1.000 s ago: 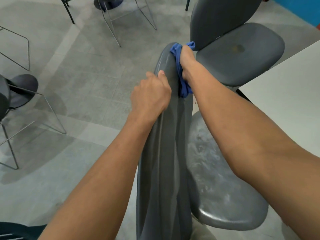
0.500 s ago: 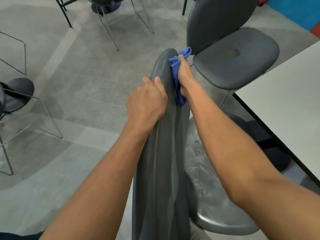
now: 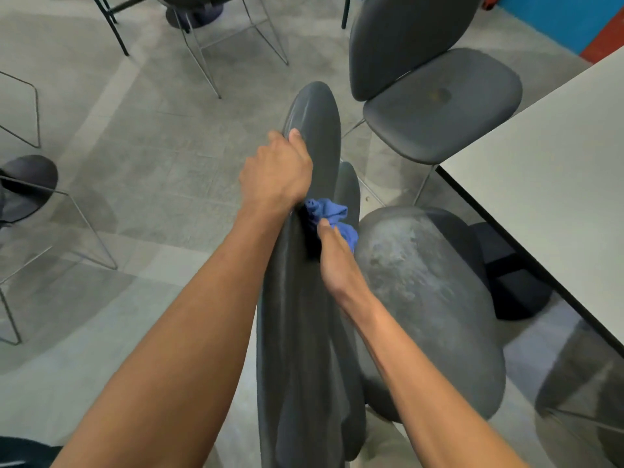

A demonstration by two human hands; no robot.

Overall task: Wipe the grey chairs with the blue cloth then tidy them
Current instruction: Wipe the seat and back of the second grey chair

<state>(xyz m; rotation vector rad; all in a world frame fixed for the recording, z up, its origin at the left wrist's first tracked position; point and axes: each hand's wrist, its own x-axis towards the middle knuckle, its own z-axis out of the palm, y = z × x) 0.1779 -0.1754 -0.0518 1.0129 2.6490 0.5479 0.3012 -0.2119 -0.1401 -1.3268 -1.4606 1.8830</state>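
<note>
A grey chair stands right below me, its tall backrest seen edge-on and its dusty, smeared seat to the right. My left hand grips the backrest's left edge near the top. My right hand holds the bunched blue cloth against the front face of the backrest, about halfway down. A second grey chair stands just beyond, beside the table, with a small stain on its seat.
A white table with a dark edge fills the right side, a dark bag on the floor under it. More wire-legged chairs stand at the left and at the top. Grey tiled floor lies between.
My right hand has slid the blue cloth down the backrest's front, from the top edge to about halfway. My left hand keeps its grip near the top.
</note>
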